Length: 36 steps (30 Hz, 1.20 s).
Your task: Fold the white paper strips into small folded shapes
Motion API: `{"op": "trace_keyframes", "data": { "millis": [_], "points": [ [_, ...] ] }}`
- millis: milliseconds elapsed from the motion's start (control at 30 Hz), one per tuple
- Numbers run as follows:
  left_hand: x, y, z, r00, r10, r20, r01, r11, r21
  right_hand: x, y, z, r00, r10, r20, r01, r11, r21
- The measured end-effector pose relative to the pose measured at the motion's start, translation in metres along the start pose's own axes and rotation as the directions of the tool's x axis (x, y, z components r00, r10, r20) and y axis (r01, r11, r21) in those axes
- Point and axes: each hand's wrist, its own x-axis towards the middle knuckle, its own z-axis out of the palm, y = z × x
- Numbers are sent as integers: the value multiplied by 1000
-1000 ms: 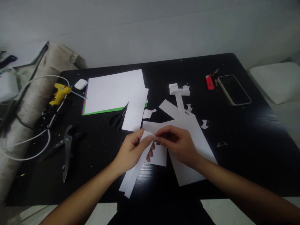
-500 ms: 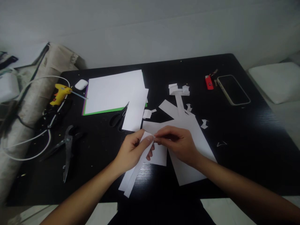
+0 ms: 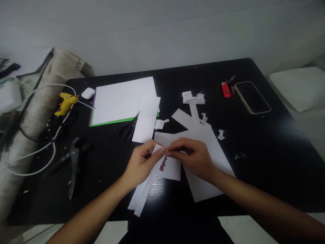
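Note:
A long folded strip of white paper slants down toward the table's near edge, gripped near its upper end by my left hand, thumb on top. My right hand pinches the strip's top corner between thumb and fingertips, right at my left thumb. Exactly what lies between the right fingertips is hidden. Under and behind my hands lie white paper sheets. Beyond them a T-shaped folded paper piece rests on the sheets, with small paper scraps around it.
Black-handled scissors lie partly beneath a white paper rectangle. A paper stack, a yellow glue gun with a white cord, and pliers are on the left. A red lighter and a phone sit at the far right.
Both hands stay almost in place, still meeting at the strip's top corner. The strip has tilted very slightly, and the whole view has shifted a little.

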Motion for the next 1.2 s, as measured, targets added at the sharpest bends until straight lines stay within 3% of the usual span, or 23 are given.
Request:
{"op": "trace_keyframes", "data": {
  "millis": [1200],
  "points": [
    [6, -1, -6, 991, -34, 131, 50, 991, -122, -1, 0, 1, 1000, -18, -4, 18, 1000, 20]
  ]
}}
